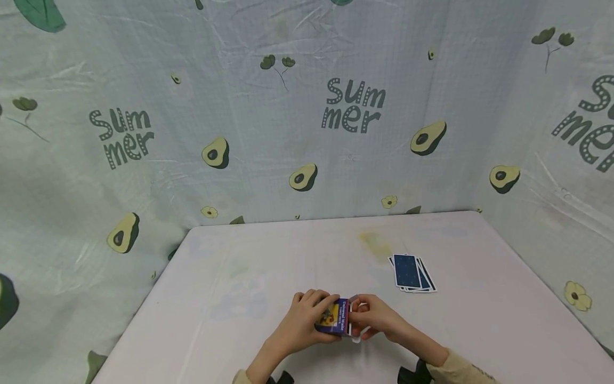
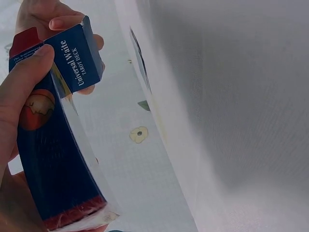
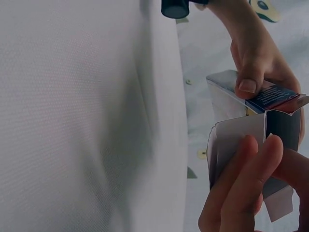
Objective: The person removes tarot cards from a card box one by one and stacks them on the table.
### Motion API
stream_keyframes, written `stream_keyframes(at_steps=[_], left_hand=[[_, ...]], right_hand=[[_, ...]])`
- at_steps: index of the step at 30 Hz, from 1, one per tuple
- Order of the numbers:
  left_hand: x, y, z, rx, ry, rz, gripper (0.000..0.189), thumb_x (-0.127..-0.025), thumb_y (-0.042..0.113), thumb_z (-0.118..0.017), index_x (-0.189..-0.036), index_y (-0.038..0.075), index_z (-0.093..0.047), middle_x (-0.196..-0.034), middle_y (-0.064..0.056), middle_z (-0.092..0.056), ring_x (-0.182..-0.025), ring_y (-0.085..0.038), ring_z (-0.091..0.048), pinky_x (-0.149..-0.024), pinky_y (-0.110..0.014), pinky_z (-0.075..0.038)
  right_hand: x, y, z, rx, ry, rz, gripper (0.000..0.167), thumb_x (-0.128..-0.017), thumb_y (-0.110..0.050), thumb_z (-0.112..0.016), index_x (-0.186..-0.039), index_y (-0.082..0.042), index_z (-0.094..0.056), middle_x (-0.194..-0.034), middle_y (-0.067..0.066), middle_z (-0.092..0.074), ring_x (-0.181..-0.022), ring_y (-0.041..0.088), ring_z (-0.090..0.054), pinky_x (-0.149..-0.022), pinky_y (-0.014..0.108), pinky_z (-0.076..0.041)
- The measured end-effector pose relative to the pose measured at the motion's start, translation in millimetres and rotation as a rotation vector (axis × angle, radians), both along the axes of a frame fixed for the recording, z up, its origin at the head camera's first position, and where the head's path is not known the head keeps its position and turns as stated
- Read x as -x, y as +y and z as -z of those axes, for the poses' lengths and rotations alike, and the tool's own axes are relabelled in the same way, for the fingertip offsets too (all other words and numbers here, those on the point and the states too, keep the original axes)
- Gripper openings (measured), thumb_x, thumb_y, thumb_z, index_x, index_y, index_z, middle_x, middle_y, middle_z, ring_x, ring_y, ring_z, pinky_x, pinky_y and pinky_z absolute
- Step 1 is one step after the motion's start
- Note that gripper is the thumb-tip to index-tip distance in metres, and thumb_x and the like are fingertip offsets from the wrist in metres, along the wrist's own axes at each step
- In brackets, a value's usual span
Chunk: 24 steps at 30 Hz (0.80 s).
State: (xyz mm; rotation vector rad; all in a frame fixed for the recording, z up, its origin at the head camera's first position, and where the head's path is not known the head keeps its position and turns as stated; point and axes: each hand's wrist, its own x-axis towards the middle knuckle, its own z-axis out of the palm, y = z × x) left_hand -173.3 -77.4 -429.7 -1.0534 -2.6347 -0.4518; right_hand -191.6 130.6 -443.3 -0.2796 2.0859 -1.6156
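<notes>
A blue tarot card box (image 1: pixel 342 317) is held low over the near part of the table, its end flap folded open. My left hand (image 1: pixel 304 320) grips the box from its left side. In the left wrist view, the thumb (image 2: pixel 30 72) presses on the box's narrow side near the opening. The lid flap (image 2: pixel 72 60) reads "Universal Waite Tarot Deck". My right hand (image 1: pixel 379 318) is at the open end, fingers curled. In the right wrist view, its fingertips (image 3: pixel 256 159) hold the flap's pale inner side (image 3: pixel 234 137). The inside of the box is mostly hidden.
A loosely fanned stack of dark blue-backed cards (image 1: pixel 408 272) lies on the white table (image 1: pixel 240 266), beyond and right of my hands. A pale sheet printed with avocados (image 1: pixel 303 177) hangs behind the table and along both sides.
</notes>
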Motion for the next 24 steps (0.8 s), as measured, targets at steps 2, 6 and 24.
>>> stream_keyframes(at_steps=[2,6,24], left_hand=[[0.3,-0.4,-0.1,-0.006,0.000,-0.001,0.070,-0.066,0.049,-0.072,-0.126,0.021,-0.048,-0.110,0.005,-0.053,-0.099,-0.010,-0.047,-0.080,-0.032,-0.033],[0.7,-1.5,-0.8,-0.014,0.002,-0.005,0.071,-0.065,0.048,-0.073,-0.126,0.021,-0.048,-0.111,0.005,-0.053,-0.099,-0.010,-0.047,-0.080,-0.032,-0.033],[3.2,-7.2,0.4,-0.010,0.002,-0.039,0.073,-0.065,0.049,-0.073,-0.128,0.022,-0.046,-0.112,0.005,-0.052,-0.101,-0.011,-0.047,-0.082,-0.036,-0.035]], right_hand=[[0.7,-0.1,-0.7,-0.005,-0.003,0.003,0.023,-0.083,-0.021,-0.061,-0.092,-0.004,-0.050,-0.068,0.000,-0.058,-0.055,0.007,-0.059,-0.046,0.022,-0.048],[2.0,-0.1,-2.8,-0.019,-0.009,0.016,0.022,-0.082,-0.020,-0.061,-0.091,-0.003,-0.050,-0.070,0.000,-0.058,-0.057,0.008,-0.060,-0.047,0.022,-0.048],[1.2,10.7,-10.0,-0.014,0.006,0.044,0.040,-0.078,-0.021,-0.066,-0.108,0.002,-0.052,-0.072,-0.002,-0.061,-0.061,0.010,-0.061,-0.050,0.023,-0.049]])
